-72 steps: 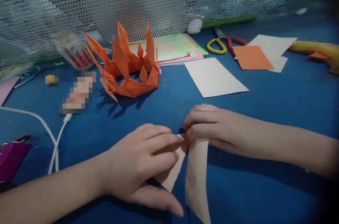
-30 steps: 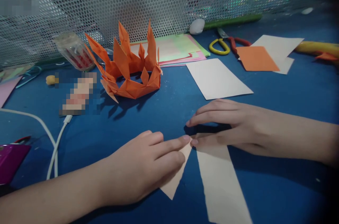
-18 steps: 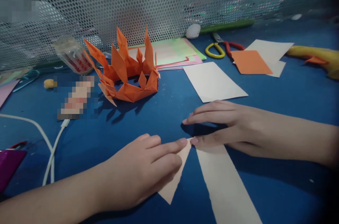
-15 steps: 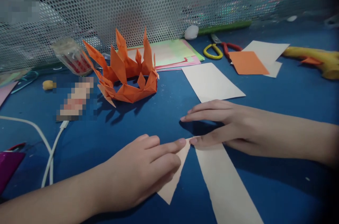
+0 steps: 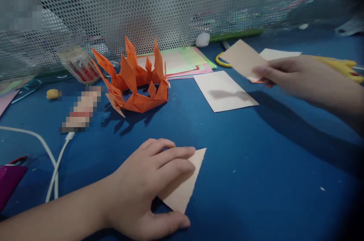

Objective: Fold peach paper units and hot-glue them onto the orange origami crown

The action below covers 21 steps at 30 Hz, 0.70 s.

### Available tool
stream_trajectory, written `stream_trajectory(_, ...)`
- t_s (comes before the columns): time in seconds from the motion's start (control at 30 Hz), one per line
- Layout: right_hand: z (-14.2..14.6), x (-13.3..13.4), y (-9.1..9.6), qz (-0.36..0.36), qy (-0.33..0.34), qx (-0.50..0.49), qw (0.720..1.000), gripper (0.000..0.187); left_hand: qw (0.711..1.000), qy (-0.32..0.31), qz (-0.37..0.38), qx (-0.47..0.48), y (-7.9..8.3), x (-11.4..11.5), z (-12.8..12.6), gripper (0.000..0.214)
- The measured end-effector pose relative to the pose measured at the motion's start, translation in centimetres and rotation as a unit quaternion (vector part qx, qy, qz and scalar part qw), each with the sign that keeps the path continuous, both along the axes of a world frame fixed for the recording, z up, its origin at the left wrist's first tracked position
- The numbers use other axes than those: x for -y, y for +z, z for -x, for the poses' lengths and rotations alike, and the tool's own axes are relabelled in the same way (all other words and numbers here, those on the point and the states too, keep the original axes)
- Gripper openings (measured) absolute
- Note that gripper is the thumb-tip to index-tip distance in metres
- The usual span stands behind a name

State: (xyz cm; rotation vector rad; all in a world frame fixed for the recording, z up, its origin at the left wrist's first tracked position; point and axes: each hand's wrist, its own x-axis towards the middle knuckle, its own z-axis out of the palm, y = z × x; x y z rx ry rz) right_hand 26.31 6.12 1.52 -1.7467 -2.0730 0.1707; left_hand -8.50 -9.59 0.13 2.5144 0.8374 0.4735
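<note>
My left hand (image 5: 148,188) lies on a small cream piece of paper (image 5: 183,191) with an uneven right edge. Its fingers stretch across the sheet and the thumb is spread away toward the front, touching the table. Farther back on the right, my right hand (image 5: 295,76) pinches a cream piece of paper (image 5: 241,59) by its near right corner, raised above the table. Below it lies a white rectangular sheet (image 5: 223,91) with a shadow across it. An orange folded-paper crown (image 5: 142,100) stands upright beyond my left hand.
Stacked coloured papers (image 5: 184,59), a glass jar (image 5: 79,66) and yellow-handled scissors (image 5: 219,60) sit near the perforated metal screen (image 5: 159,2). A white cable (image 5: 58,165) runs along the left. At the right lies a yellow object (image 5: 338,67), partly hidden by my hand.
My right hand has lifted its paper off the table and carried it back and to the right. My left thumb has spread out; the left piece stays under that hand.
</note>
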Motion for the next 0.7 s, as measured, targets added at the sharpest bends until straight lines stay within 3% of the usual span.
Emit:
stream_trajectory(0.07, -1.1, -1.3, -0.1, 0.013, -0.117, 0.047, 0.992, 0.054, 1.000, 0.008, 0.012, 0.014, -0.2, 0.0, 0.1, 0.053)
stream_trajectory(0.13, -1.8, -2.1, -0.4, 0.031, -0.190, 0.082, 0.978, 0.058, 0.999, 0.015, 0.021, 0.030, -0.3, 0.0, 0.0, 0.052)
stream_trajectory(0.27, -2.0, -2.0, -1.4, 0.056, -0.215, 0.137, 0.965, 0.056, 0.996, 0.049, 0.071, 0.037, 0.0, -0.1, -0.1, 0.044)
stream_trajectory(0.33, -1.5, -1.4, -1.8, 0.004, -0.200, 0.156, 0.967, 0.055, 0.990, 0.091, 0.101, 0.047, 0.1, -0.1, -0.1, 0.039)
stream_trajectory(0.43, 0.1, -0.1, -1.8, -0.165, -0.076, 0.136, 0.974, 0.051, 0.976, 0.154, 0.111, 0.105, -0.3, 0.1, 0.0, 0.038)
stream_trajectory(0.53, 2.6, 2.3, -1.6, -0.284, 0.105, 0.094, 0.948, 0.036, 0.968, 0.165, 0.106, 0.157, -1.0, 0.0, 0.3, 0.052)
stream_trajectory(0.6, 4.6, 4.6, -1.6, -0.378, 0.271, 0.075, 0.882, 0.031, 0.964, 0.162, 0.111, 0.179, -1.3, -0.1, 0.3, 0.061)
stream_trajectory(0.7, 7.5, 8.2, -2.0, -0.345, 0.499, 0.047, 0.794, 0.033, 0.956, 0.173, 0.110, 0.209, -1.5, -0.2, 0.0, 0.062)
